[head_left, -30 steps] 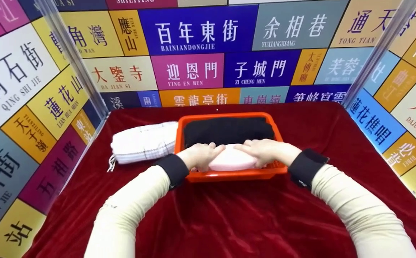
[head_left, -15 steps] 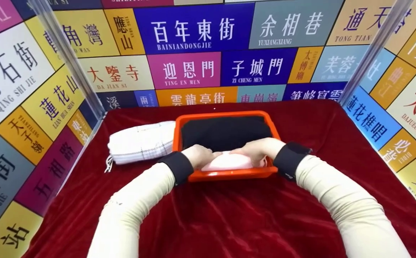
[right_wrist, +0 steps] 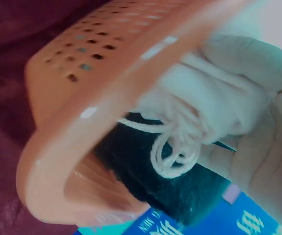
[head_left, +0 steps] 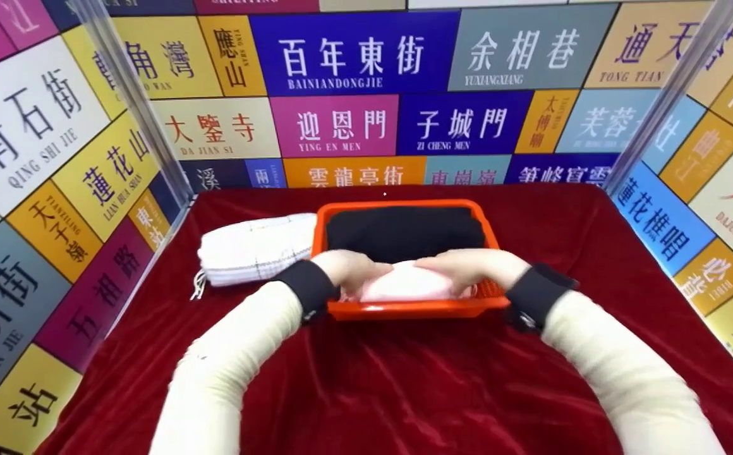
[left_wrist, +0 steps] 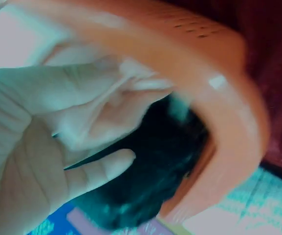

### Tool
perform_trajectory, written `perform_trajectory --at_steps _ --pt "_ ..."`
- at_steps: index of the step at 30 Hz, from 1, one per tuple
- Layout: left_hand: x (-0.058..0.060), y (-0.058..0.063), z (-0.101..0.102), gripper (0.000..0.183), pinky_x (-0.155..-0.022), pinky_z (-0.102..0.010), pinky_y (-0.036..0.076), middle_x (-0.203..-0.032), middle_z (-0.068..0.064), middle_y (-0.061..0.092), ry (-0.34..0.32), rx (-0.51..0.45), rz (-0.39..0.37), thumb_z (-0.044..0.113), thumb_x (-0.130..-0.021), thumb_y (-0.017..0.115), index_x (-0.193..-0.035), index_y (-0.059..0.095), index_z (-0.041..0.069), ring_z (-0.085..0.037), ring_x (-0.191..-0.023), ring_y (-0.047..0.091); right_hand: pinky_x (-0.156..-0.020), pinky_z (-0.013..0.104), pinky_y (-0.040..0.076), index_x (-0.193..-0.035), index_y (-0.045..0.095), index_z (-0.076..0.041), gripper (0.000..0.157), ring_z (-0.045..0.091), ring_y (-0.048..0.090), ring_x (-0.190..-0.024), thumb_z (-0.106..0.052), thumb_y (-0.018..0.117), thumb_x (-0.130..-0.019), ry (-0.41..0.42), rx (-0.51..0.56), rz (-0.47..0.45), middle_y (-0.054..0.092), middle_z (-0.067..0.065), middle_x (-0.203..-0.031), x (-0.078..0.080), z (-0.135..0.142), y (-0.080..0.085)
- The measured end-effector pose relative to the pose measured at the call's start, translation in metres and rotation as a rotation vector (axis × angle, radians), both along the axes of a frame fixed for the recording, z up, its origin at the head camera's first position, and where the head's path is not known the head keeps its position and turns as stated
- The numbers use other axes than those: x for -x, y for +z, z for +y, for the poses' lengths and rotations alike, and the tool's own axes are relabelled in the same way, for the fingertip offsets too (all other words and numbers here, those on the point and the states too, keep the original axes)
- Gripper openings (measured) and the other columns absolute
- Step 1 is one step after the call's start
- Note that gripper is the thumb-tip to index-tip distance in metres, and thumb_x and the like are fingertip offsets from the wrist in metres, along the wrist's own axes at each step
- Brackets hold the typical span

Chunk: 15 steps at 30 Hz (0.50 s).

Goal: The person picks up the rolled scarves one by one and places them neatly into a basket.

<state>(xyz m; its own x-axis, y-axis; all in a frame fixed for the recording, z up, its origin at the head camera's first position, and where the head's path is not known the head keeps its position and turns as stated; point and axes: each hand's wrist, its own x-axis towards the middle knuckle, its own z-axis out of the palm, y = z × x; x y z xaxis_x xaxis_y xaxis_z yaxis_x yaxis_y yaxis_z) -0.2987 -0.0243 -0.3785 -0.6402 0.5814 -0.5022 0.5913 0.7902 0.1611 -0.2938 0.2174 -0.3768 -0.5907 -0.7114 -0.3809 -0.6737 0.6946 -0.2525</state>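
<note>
A pink folded cloth [head_left: 407, 284] sits at the near side of an orange plastic basket [head_left: 417, 308]. My left hand [head_left: 355, 270] grips its left end, thumb on top; the left wrist view shows one finger stretched out below the pink folds. On the right end, my right hand [head_left: 471, 268] holds the cloth between thumb and fingers. A looped pale cord [right_wrist: 172, 159] hangs from the bundle in the right wrist view. Behind the pink cloth, a black folded cloth [head_left: 404, 230] fills the far part of the basket.
To the left of the basket lies a rolled white checked cloth [head_left: 256, 246] with a tassel, against the basket's side. Dark red velvet [head_left: 417, 385] covers the table. Walls with printed colourful signs [head_left: 354, 54] close off the back and sides.
Compared with a second ago, the pink cloth sits slightly lower in the basket. My hands came closer together half a second ago and are now a little farther apart, both still gripping it.
</note>
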Motion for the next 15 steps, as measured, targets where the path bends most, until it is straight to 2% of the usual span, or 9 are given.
perform_trajectory --at_steps 2,3,5,6,8,11,13,15 --pt "0.002 0.013 -0.011 0.058 -0.073 -0.029 0.048 -0.114 -0.011 0.061 0.002 -0.094 -0.013 0.006 -0.079 0.065 -0.132 0.048 0.023 -0.024 -0.099 0.058 -0.091 0.043 0.043 -0.136 0.041 -0.004 0.066 0.029 0.053 -0.108 0.0 0.065 -0.074 0.025 0.105 0.044 0.053 0.016 -0.126 -0.004 0.007 0.009" --pt "0.004 0.02 -0.018 0.069 -0.075 -0.028 0.047 -0.115 -0.011 0.061 -0.063 -0.117 0.027 -0.001 -0.074 0.067 -0.135 0.045 0.022 -0.024 -0.101 0.057 -0.092 0.045 0.042 -0.133 0.043 -0.002 0.062 0.03 0.053 -0.11 -0.002 0.065 -0.075 0.03 0.159 0.065 0.054 0.017 -0.125 -0.007 0.011 0.014" --pt "0.007 0.031 -0.031 0.063 -0.08 -0.03 0.046 -0.115 -0.012 0.062 -0.1 -0.199 0.093 -0.002 -0.073 0.066 -0.131 0.049 0.014 -0.026 -0.103 0.057 -0.089 0.045 0.045 -0.131 0.046 -0.002 0.056 0.031 0.055 -0.107 -0.003 0.064 -0.079 0.011 0.25 0.085 0.057 0.017 -0.121 -0.015 0.019 0.025" --pt "0.009 0.036 -0.038 0.063 -0.081 -0.032 0.047 -0.115 -0.014 0.062 -0.091 -0.252 0.114 -0.002 -0.073 0.065 -0.132 0.048 0.011 -0.027 -0.102 0.058 -0.086 0.045 0.046 -0.13 0.047 -0.001 0.053 0.029 0.056 -0.104 -0.003 0.063 -0.08 0.012 0.298 0.098 0.058 0.017 -0.118 -0.02 0.023 0.029" --pt "0.014 0.044 -0.054 0.059 -0.082 -0.036 0.048 -0.113 -0.017 0.063 -0.039 -0.351 0.164 0.0 -0.075 0.065 -0.131 0.049 0.008 -0.029 -0.097 0.06 -0.081 0.042 0.048 -0.128 0.049 -0.002 0.048 0.026 0.059 -0.097 -0.003 0.062 -0.082 0.038 0.396 0.134 0.061 0.014 -0.111 -0.033 0.032 0.032" --pt "0.021 0.046 -0.082 0.053 -0.087 -0.04 0.046 -0.113 -0.017 0.062 0.056 -0.457 0.289 0.002 -0.076 0.063 -0.128 0.051 0.005 -0.03 -0.097 0.061 -0.074 0.036 0.051 -0.121 0.054 -0.001 0.041 0.019 0.061 -0.086 -0.003 0.064 -0.082 0.118 0.52 0.174 0.064 0.008 -0.1 -0.054 0.044 0.026" --pt "0.026 0.042 -0.105 0.051 -0.091 -0.041 0.043 -0.116 -0.017 0.061 0.149 -0.478 0.373 0.002 -0.076 0.062 -0.126 0.053 0.003 -0.031 -0.104 0.058 -0.072 0.032 0.052 -0.119 0.055 -0.003 0.039 0.017 0.062 -0.083 -0.002 0.064 -0.081 0.184 0.578 0.155 0.064 0.005 -0.097 -0.068 0.05 0.016" --pt "0.03 0.034 -0.127 0.05 -0.095 -0.043 0.04 -0.119 -0.019 0.059 0.239 -0.454 0.435 0.001 -0.075 0.061 -0.124 0.053 -0.001 -0.034 -0.111 0.053 -0.07 0.029 0.052 -0.118 0.056 -0.003 0.038 0.016 0.062 -0.082 -0.003 0.064 -0.081 0.249 0.573 0.095 0.064 0.004 -0.096 -0.078 0.055 0.003"
